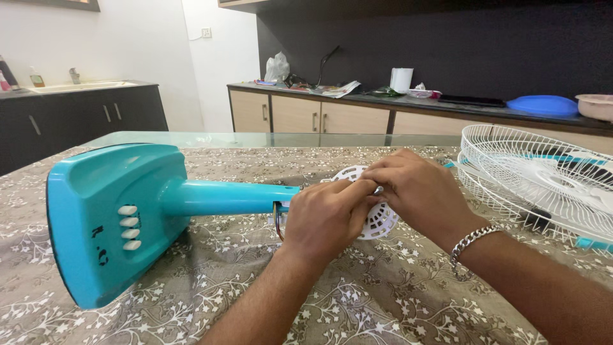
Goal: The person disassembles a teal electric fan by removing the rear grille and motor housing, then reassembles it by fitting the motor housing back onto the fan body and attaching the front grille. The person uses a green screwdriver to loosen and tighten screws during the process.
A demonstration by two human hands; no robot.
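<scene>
The fan [172, 204] lies on its side on the bench [396, 300], near the middle, with its teal base [108, 220] at the left and its teal stem [223, 197] pointing right to the white motor housing [377, 223]. The base shows a column of white buttons [129, 227] facing the camera. Both hands meet at the housing. The left hand [325, 217] lies over the near left part of the housing, its grip pressed together, the fingers curled and the fingertips touching a small metal part [378, 190] at the centre. The right hand [418, 191] covers the far right part of the housing; its grip is also closed, the fingers bent down around the same metal part, but I cannot tell exactly how they pinch it. A metal bracelet [471, 243] sits on the right wrist. Some thin wires [277, 223] show where the stem joins the housing. To the right, just beside the right forearm, a white wire guard [543, 179] lies on the bench. The bench is covered by a cloth with a flower pattern. Far behind, a dark counter [447, 105] carries a white roll [401, 80], a blue lid [543, 104] and papers [335, 91]. At the far left is a sink [80, 85].
</scene>
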